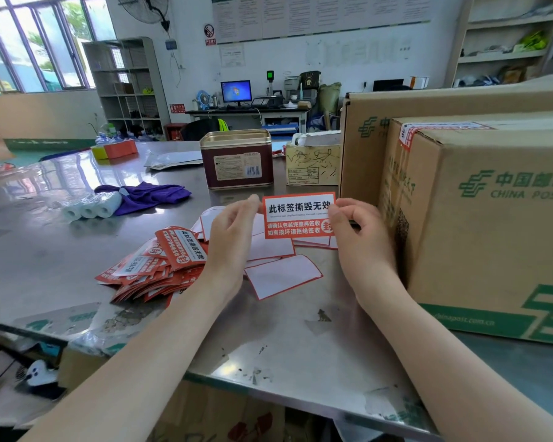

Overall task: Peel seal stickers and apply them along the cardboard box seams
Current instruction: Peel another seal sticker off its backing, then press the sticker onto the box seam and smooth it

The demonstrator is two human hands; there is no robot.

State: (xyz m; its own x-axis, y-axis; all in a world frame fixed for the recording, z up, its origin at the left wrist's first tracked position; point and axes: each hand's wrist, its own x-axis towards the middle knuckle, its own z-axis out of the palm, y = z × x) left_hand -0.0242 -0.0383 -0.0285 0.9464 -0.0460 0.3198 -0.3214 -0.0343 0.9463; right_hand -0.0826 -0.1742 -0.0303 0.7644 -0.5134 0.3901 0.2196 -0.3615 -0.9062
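A red-and-white seal sticker [298, 215], printed face toward the camera, is held upright above the steel table [300, 352] between both hands. The left hand [233, 231] pinches its left edge with thumb and fingertips; the right hand [355, 224] pinches its right edge with curled fingers. Beneath and behind the sticker lie blank white backing sheets [283, 275] edged in red, and to the left a loose pile of unused seal stickers [160, 266]. Just beside the right hand stands a China Post cardboard box [492, 224], with a seal sticker already applied [428, 129] over its top corner; a larger China Post box [364, 148] stands behind it. Farther back on the table are a maroon tin [237, 161], a purple cloth [147, 194] and three white paper rolls [91, 207].
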